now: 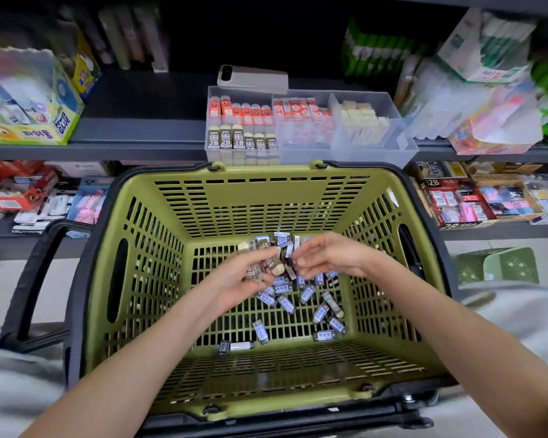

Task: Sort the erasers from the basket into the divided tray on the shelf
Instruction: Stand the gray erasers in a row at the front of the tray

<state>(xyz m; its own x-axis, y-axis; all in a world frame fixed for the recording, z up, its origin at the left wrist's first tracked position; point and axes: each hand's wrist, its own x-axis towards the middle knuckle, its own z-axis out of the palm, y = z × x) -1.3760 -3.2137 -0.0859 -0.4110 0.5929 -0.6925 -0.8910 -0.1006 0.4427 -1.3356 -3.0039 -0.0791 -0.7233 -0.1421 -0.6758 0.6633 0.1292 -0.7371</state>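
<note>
The left hand (pixel 247 276) clutches an overfull bundle of erasers (pixel 266 251) in its fingers above the basket (pixel 266 175), the right hand (pixel 326 257) curls its fingers at the bundle's edge, hold unclear, and one may slip back among the loose erasers (pixel 285 303) before reaching the divided tray (pixel 405 143).

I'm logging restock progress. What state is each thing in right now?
left hand: grips a bunch of erasers.
right hand: fingers curled at the bunch; grip unclear.
basket: loose erasers scattered on its floor, handle folded down.
divided tray: on the shelf, every visible compartment holds erasers.
</note>
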